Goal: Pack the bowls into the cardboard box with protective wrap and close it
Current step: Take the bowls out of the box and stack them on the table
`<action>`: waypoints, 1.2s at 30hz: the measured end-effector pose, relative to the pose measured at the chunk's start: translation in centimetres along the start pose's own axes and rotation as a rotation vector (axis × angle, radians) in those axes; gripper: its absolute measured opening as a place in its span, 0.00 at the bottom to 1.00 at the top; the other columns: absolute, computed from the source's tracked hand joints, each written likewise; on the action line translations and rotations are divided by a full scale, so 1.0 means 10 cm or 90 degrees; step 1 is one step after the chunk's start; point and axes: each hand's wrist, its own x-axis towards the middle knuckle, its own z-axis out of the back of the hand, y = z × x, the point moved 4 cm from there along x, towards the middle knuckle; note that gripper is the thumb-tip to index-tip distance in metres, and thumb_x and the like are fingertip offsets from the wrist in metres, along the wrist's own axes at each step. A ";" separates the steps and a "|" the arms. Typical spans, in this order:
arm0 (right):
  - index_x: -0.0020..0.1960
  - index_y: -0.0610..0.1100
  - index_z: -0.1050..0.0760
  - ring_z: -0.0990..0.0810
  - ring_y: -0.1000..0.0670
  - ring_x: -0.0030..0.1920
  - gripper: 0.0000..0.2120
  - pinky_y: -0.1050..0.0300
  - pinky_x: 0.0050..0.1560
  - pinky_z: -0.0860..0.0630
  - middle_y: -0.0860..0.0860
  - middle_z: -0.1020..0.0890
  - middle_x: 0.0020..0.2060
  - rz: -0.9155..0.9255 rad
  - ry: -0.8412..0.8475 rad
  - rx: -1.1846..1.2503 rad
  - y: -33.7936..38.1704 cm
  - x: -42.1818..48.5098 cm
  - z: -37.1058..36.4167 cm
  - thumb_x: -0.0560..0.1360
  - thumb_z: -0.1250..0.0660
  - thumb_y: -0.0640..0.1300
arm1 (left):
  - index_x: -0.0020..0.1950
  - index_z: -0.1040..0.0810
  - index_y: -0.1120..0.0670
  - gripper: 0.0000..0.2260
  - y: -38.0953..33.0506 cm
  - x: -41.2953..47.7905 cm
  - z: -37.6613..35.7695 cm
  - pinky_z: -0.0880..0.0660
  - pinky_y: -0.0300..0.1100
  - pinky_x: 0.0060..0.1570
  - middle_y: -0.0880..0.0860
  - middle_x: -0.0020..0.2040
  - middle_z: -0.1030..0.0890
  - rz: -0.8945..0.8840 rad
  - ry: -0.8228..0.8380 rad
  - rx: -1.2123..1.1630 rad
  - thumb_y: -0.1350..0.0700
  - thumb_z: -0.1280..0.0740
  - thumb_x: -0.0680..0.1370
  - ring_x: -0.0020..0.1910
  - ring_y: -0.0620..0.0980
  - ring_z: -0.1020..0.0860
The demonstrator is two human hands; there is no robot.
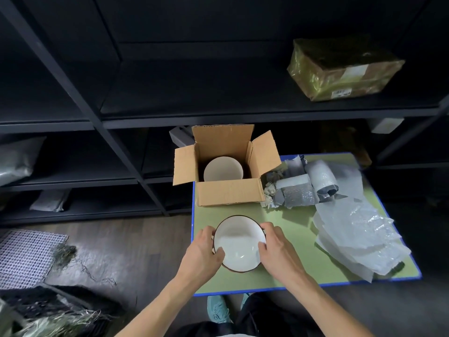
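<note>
Open cardboard box (229, 194), left rear of surface (286, 215): one bare white bowl (223, 169) inside. Nearer: left grip (205, 249) clasping second bowl (239, 242), unwrapped; right grip (274, 246) clasping opposite rim. Right: bubble wrap sheets (352, 234), foam rolls (318, 176), apparently unused. Outstanding: wrapping, boxing, closing flaps.

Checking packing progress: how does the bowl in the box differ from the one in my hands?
The boxed bowl sits inside the box, untouched; the held bowl is over the table, gripped by left hand and right hand. The held bowl shows a dark rim; the boxed bowl's isn't plain. Both are white, unwrapped.
</note>
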 end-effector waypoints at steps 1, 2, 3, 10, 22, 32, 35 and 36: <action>0.66 0.48 0.36 0.21 0.41 0.49 0.14 0.47 0.47 0.25 0.46 0.28 0.57 0.003 -0.002 -0.017 0.00 0.00 0.00 0.81 0.42 0.42 | 0.62 0.30 0.48 0.12 0.00 0.01 0.00 0.24 0.44 0.46 0.45 0.53 0.25 -0.009 0.000 0.012 0.51 0.37 0.79 0.48 0.46 0.23; 0.67 0.48 0.36 0.21 0.41 0.47 0.14 0.48 0.46 0.25 0.46 0.28 0.56 0.006 -0.008 -0.037 0.01 0.00 0.01 0.81 0.42 0.42 | 0.62 0.30 0.48 0.12 0.01 0.01 0.01 0.24 0.44 0.46 0.45 0.53 0.25 -0.018 -0.004 0.024 0.50 0.38 0.79 0.48 0.46 0.23; 0.67 0.48 0.36 0.21 0.41 0.46 0.15 0.49 0.43 0.26 0.47 0.28 0.55 0.011 -0.019 -0.060 0.02 0.00 0.02 0.81 0.43 0.44 | 0.63 0.29 0.49 0.13 0.00 0.02 0.03 0.24 0.44 0.46 0.46 0.53 0.25 -0.031 -0.015 0.041 0.49 0.38 0.80 0.47 0.46 0.22; 0.67 0.50 0.30 0.21 0.48 0.50 0.15 0.55 0.43 0.27 0.51 0.26 0.56 0.129 -0.126 -0.130 0.23 0.04 0.29 0.81 0.40 0.46 | 0.60 0.21 0.49 0.12 -0.15 0.12 0.44 0.25 0.42 0.45 0.43 0.49 0.21 -0.143 -0.162 0.124 0.48 0.40 0.82 0.41 0.45 0.21; 0.63 0.46 0.23 0.24 0.47 0.59 0.13 0.53 0.54 0.29 0.50 0.21 0.57 0.247 -0.165 -0.090 0.80 0.68 0.73 0.81 0.38 0.43 | 0.63 0.23 0.57 0.15 -0.59 0.53 0.97 0.24 0.49 0.49 0.53 0.60 0.24 -0.198 -0.315 0.192 0.53 0.37 0.80 0.55 0.55 0.26; 0.65 0.40 0.25 0.23 0.43 0.58 0.15 0.51 0.57 0.28 0.43 0.22 0.57 0.228 -0.112 -0.124 0.99 1.33 0.65 0.82 0.40 0.46 | 0.68 0.32 0.58 0.24 -0.48 1.02 0.88 0.25 0.42 0.50 0.53 0.63 0.29 -0.097 -0.274 0.241 0.41 0.40 0.81 0.57 0.51 0.28; 0.67 0.40 0.29 0.22 0.42 0.58 0.18 0.50 0.55 0.28 0.42 0.24 0.60 0.176 -0.064 -0.128 1.03 1.48 0.57 0.83 0.41 0.49 | 0.70 0.35 0.57 0.25 -0.45 1.03 0.83 0.24 0.41 0.52 0.53 0.64 0.29 -0.090 -0.278 0.238 0.40 0.42 0.81 0.57 0.50 0.28; 0.67 0.40 0.30 0.22 0.41 0.57 0.18 0.51 0.53 0.28 0.42 0.25 0.60 0.159 -0.051 -0.144 1.03 1.53 0.54 0.83 0.41 0.50 | 0.71 0.36 0.57 0.26 -0.43 1.03 0.81 0.24 0.41 0.53 0.53 0.64 0.29 -0.092 -0.279 0.242 0.40 0.43 0.82 0.57 0.49 0.28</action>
